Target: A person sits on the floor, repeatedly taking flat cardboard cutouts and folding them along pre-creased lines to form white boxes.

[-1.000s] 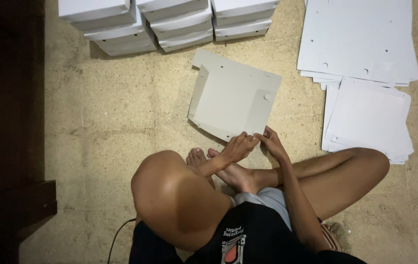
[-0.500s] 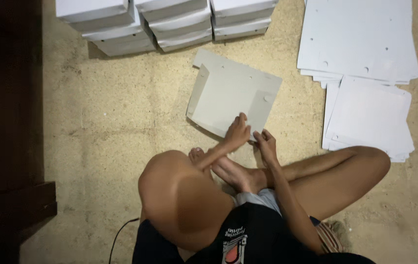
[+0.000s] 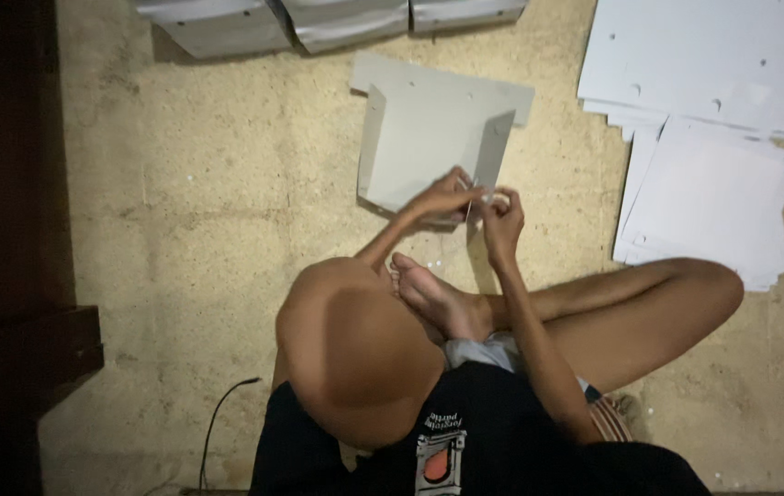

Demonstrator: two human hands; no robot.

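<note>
Both hands meet at near edge of the half-folded cardboard sheet (image 3: 429,138) on the floor, just past the feet. Left hand (image 3: 444,196) fingers curled onto its edge; right hand (image 3: 502,213) pinches sth small (can't tell what). Flat sheets (image 3: 704,110) stacked far right.

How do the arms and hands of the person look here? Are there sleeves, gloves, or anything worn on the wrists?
Both arms are bare to the elbow and beyond; no sleeve reaches the forearms. The left hand and the right hand wear no gloves. No watch, ring or band shows on them, though the picture is dim. The person wears a black garment with a printed patch, seen at the bottom of the view.
</note>
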